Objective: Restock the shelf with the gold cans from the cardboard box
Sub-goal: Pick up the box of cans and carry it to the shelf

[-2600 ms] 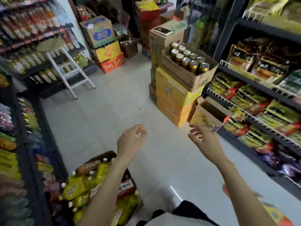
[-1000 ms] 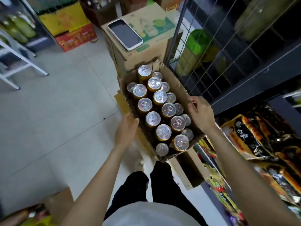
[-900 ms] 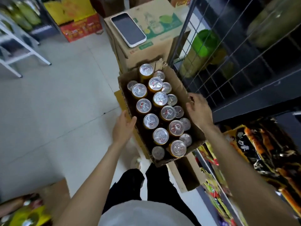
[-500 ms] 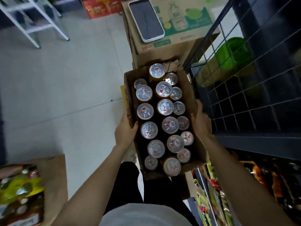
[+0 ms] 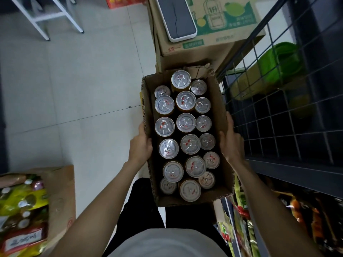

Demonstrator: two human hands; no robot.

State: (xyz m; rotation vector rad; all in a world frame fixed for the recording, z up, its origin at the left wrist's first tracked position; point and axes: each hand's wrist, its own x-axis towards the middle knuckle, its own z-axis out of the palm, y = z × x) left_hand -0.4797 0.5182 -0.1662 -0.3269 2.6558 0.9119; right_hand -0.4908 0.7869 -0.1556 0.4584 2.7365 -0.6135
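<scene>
Item: gold cans (image 5: pixel 186 122), about nineteen counted by their silver pull-tab lids, standing upright and close-packed in three uneven rows; gold sides show only on a few at the far end. None has left the box.

Container: cardboard box (image 5: pixel 220 108), open-topped, far flap torn. A moment ago it sat tilted on the stack of cartons with both hands only arriving at its sides; now it is level, drawn in over the person's legs and apparently carried clear of the stack. Whether its far end still touches the stack cannot be told.

Left hand (image 5: pixel 140 145): grips the left wall at mid-length, thumb hooked over the rim, fingers hidden below.

Right hand (image 5: pixel 231 140): pressed flat against the right wall, fingers straight and together along the cardboard, thumb hidden.

Adjacent: printed carton (image 5: pixel 228 25) beyond the box, a phone (image 5: pixel 179 17) lying on it; wire-grid rack (image 5: pixel 278 115) just to the right; snack packets (image 5: pixel 241 219) on the shelf below; a second box of bottled drinks (image 5: pixel 22 210) on the floor at lower left.

Status: the stock is in hand but the restocking proper has not begun. Judged next: set the box down near the target shelf, which is not identifiable here.
</scene>
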